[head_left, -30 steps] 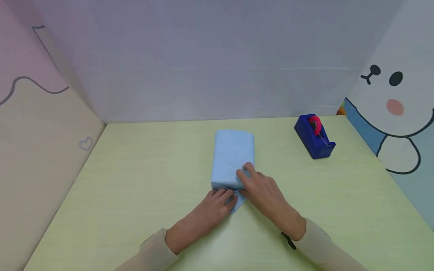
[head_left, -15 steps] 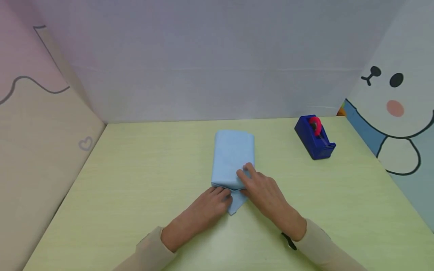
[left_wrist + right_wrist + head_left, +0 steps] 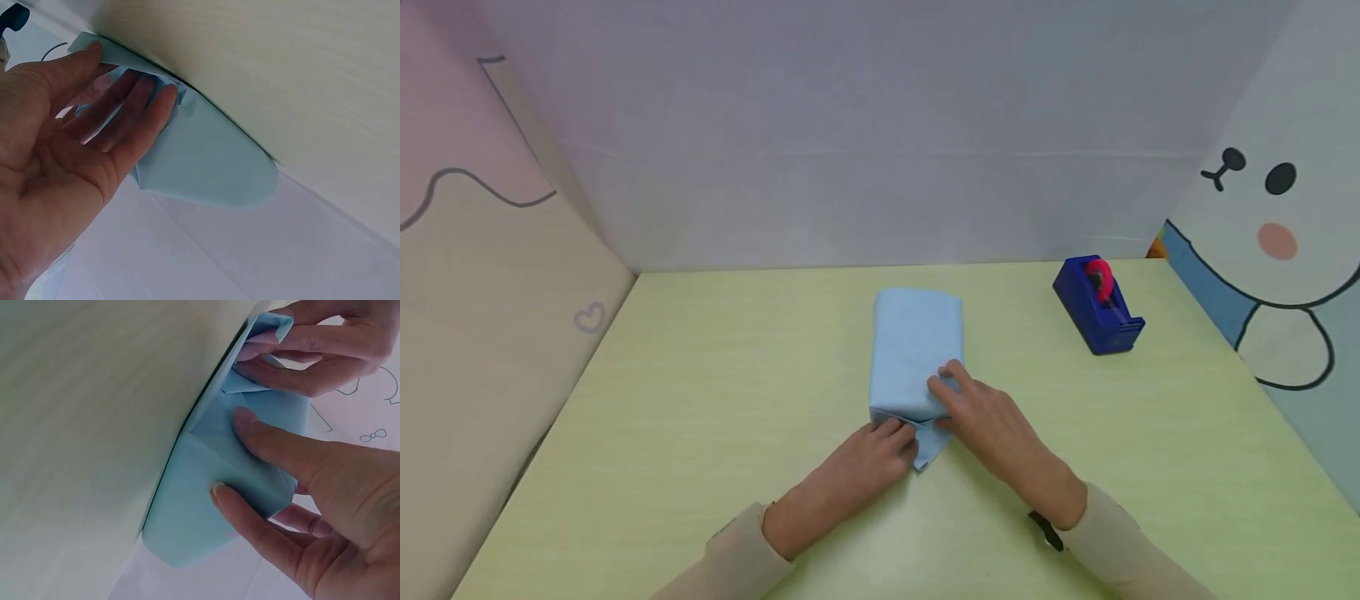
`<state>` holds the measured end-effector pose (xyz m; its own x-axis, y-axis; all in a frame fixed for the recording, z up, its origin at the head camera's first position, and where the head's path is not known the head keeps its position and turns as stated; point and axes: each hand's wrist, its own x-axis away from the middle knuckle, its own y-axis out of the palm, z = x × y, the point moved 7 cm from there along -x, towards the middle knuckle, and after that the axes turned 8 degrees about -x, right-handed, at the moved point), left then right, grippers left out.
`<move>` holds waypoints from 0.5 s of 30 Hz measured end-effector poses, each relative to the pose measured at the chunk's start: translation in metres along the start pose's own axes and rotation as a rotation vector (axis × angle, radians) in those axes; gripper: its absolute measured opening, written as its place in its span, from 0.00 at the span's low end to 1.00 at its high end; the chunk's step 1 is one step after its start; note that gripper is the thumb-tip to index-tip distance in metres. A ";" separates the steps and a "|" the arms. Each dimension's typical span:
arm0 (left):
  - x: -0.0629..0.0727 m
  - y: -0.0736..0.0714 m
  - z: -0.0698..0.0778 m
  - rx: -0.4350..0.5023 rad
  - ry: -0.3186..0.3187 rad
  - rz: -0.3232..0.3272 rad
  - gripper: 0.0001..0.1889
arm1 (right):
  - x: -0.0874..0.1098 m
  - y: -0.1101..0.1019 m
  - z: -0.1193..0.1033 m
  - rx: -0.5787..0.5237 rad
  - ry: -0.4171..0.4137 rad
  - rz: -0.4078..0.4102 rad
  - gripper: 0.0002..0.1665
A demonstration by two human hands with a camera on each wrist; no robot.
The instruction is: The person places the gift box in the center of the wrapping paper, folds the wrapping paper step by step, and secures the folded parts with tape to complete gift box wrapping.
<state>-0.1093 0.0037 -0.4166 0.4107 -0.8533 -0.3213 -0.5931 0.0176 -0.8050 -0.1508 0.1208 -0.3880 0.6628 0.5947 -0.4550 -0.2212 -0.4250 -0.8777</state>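
A box-shaped parcel wrapped in light blue paper (image 3: 916, 350) lies on the table, its folded end towards me. From that end a pointed paper flap (image 3: 931, 448) sticks out low along the tabletop. My left hand (image 3: 865, 467) holds the paper at this end; in the left wrist view its thumb lies on the flap (image 3: 122, 55) while the fingers reach into the fold. At the near right corner, my right hand (image 3: 996, 433) grips the parcel. The right wrist view shows its thumb pressing the folded end (image 3: 262, 456) and its fingers against the neighbouring faces.
A dark blue tape dispenser (image 3: 1097, 312) with a pink-red roll stands at the back right of the pale table (image 3: 737, 358). A grey-white wall (image 3: 880, 167) closes off the back. Printed side panels (image 3: 1285, 275) flank the table.
My left hand shifts slightly left, then back right, at the folded end, and more of the flap shows beside it. The right hand stays at its corner. The parcel hardly moves.
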 end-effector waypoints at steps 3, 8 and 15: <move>0.000 0.000 0.001 0.024 -0.016 -0.024 0.08 | 0.001 0.000 0.002 -0.027 -0.003 -0.016 0.33; -0.001 -0.001 0.003 0.031 -0.030 -0.021 0.08 | 0.003 -0.001 0.004 -0.035 0.000 -0.055 0.34; -0.004 -0.003 0.003 0.014 -0.070 0.060 0.10 | 0.002 -0.003 0.001 -0.023 -0.006 -0.053 0.35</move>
<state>-0.1070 0.0082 -0.4141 0.4225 -0.8122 -0.4023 -0.6084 0.0749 -0.7901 -0.1496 0.1241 -0.3870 0.6689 0.6206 -0.4092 -0.1694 -0.4087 -0.8968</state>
